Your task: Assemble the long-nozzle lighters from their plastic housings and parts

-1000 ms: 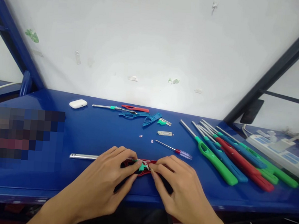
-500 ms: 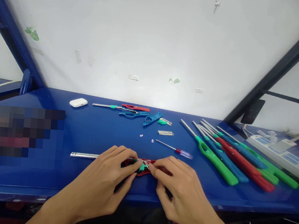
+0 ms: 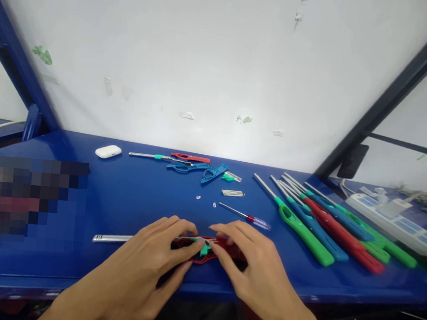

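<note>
A red long-nosed lighter (image 3: 213,251) with a green trigger lies near the front edge of the blue table (image 3: 132,198), its metal tube (image 3: 113,239) pointing left. My left hand (image 3: 154,261) presses on its left part, fingers curled over the body beside the green piece. My right hand (image 3: 253,266) rests on its right part, fingers bent down onto the red shell. Both hands hide most of the lighter's body.
A row of several green, blue and red lighters (image 3: 323,223) lies at the right. A small screwdriver (image 3: 246,216) sits behind my right hand. Loose lighter parts (image 3: 198,166) and a white earbud case (image 3: 108,151) lie further back. A white power strip (image 3: 393,221) is far right.
The view has tipped, so everything sits slightly lower in frame. My right fingers have shifted from pinching at the green trigger to lying flatter over the red shell. The left hand keeps its hold.
</note>
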Tool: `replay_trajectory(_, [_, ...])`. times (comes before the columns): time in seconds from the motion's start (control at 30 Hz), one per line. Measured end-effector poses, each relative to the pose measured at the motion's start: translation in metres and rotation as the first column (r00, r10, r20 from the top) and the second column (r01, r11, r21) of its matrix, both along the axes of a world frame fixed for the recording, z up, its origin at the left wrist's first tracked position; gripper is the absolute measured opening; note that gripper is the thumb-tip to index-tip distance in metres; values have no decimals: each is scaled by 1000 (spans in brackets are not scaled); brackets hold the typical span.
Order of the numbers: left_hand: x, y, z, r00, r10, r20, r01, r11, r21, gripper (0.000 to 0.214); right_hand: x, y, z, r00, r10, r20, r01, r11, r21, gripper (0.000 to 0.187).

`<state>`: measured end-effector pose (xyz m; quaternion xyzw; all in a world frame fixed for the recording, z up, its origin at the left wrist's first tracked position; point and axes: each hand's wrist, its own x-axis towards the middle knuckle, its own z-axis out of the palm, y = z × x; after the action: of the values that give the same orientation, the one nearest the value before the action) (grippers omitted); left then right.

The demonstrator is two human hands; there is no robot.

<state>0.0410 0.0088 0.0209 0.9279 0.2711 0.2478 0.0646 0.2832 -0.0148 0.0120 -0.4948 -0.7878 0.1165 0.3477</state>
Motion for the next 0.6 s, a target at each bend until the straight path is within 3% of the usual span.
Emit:
replay_trajectory(0.1, [-1,0,0,999,8,-38,-9,1000,-18,39,1,3,-3,1000,15,17,-15,1000,-20,13])
replay_trajectory(0.23, [-2,-1,1,997,10,-75,-15,998,-59,41,5,6,-8,999,32,5,-32,999,-1,20])
replay_trajectory(0.47, [0,-1,5,999,-12,-53,6,994,-108,35,5,7,-13,989,1,149,-21,991,133,23])
replay_trajectory(0.6, [1,0,6,999,-5,-54,-1,994,-112,35,3,5,-12,988,-20,153,-7,985,174,29])
